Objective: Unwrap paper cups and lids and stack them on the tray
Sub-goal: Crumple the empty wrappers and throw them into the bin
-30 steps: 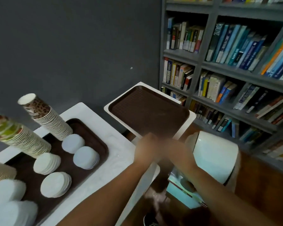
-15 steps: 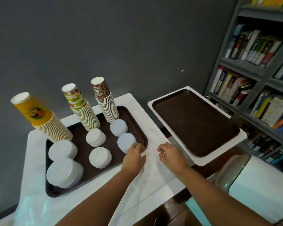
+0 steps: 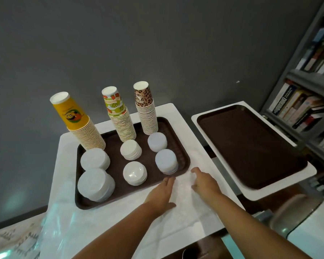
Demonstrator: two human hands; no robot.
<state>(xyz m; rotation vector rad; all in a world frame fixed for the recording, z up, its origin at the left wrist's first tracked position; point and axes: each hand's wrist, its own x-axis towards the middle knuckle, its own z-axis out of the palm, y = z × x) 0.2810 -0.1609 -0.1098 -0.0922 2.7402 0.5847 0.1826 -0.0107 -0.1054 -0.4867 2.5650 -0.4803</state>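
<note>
Both hands lie flat with fingers extended and grip nothing: the left hand [image 3: 162, 193] and right hand [image 3: 204, 182] press on clear plastic wrap [image 3: 183, 208] spread over the white table [image 3: 178, 116]. At 11 o'clock from them sits the brown tray [image 3: 181, 157], holding three upside-down cup stacks [image 3: 122, 116] and six lid stacks [image 3: 135, 172]. At 2 o'clock lies a second brown tray [image 3: 251, 146].

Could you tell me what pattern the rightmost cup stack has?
Leopard print, brown and black, on the rightmost cup stack; head view.

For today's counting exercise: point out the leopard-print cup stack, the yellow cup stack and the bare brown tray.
leopard-print cup stack [image 3: 148, 116], head view, stacked rims
yellow cup stack [image 3: 71, 113], head view, top cup's printed side
bare brown tray [image 3: 251, 144], head view, flat middle
</note>
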